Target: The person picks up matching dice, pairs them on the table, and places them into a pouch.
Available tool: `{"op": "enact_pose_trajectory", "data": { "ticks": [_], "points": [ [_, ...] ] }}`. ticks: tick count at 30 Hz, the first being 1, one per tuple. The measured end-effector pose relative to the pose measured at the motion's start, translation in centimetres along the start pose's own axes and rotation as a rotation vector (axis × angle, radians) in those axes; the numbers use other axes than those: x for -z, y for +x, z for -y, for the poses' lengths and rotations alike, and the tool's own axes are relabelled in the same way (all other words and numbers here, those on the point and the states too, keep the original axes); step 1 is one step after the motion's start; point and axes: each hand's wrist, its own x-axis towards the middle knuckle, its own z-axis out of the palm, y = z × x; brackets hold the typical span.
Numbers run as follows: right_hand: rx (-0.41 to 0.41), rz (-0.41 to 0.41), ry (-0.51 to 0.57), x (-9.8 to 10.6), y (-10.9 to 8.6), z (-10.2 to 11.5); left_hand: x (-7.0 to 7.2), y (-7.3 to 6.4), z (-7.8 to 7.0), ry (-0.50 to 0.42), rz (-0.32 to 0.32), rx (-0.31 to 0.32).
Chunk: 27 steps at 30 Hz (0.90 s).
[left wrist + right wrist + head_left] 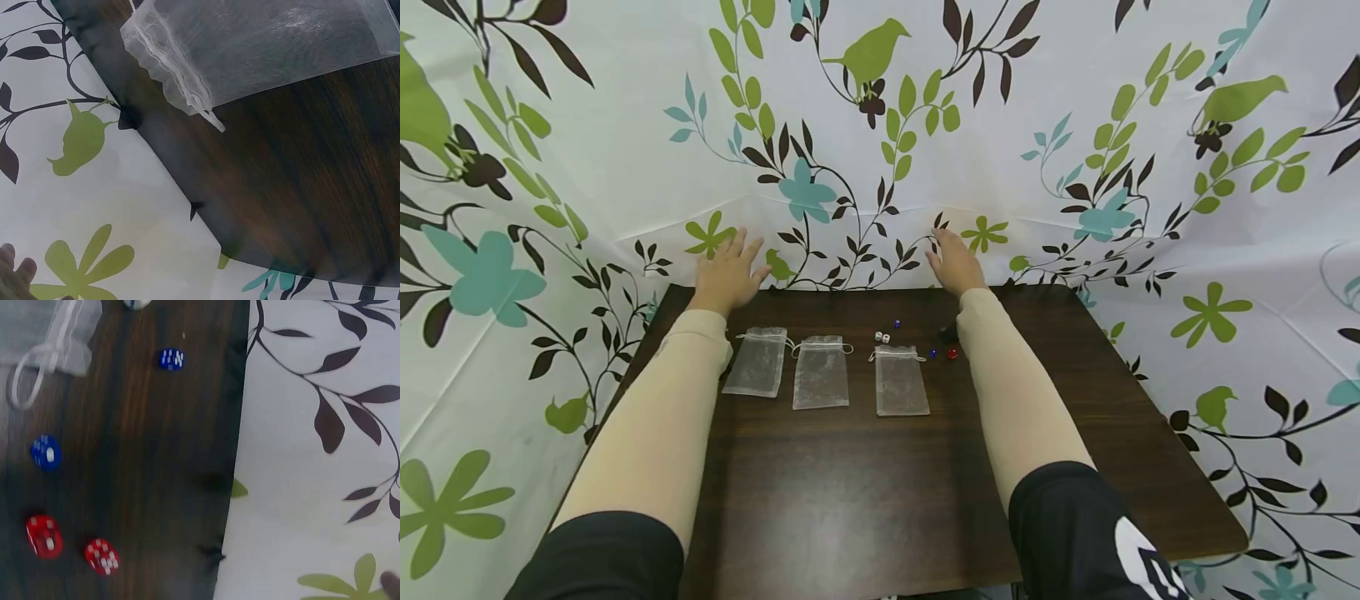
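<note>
My left hand [728, 273] is spread against the patterned cloth past the table's far edge, with nothing in it. Farther right, my right hand [957, 262] lies at the same cloth with its fingers extended, also holding nothing. Nearest the left forearm is a sheer white drawstring pouch [757, 362]; a second pouch [822, 373] and a third pouch [902, 382] lie flat to its right. Beyond the third pouch are white dice [882, 337] and a blue die [897, 323]. Another blue die [46, 452] and two red dice [102, 556] lie near the right forearm.
The dark wooden table [850, 492] carries the pouches and dice. A white cloth [850, 125] printed with birds, leaves and flowers hangs behind it and along both sides. Small dark clips or bumps [128, 119] show at the table's far edge.
</note>
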Motion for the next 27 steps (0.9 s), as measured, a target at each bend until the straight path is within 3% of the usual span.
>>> {"op": "enact_pose_trajectory", "data": {
  "ticks": [6, 11, 17, 27],
  "points": [
    [0.006, -0.133, 0.103, -0.9, -0.3, 0.9, -0.5, -0.1, 0.0, -0.029, -0.083, -0.029],
    [0.05, -0.142, 0.208, -2.3, -0.5, 2.1, -1.1, -0.2, -0.4, -0.065, -0.141, -0.065],
    [0.107, -0.086, 0.3, -4.7, -1.3, 4.2, -2.5, -0.7, -1.1, -0.146, -0.101, -0.077],
    [0.198, 0.11, 0.348, -9.2, -2.8, 6.9, -5.0, -1.8, -1.8, -0.225, -0.073, -0.114]
  ]
}}
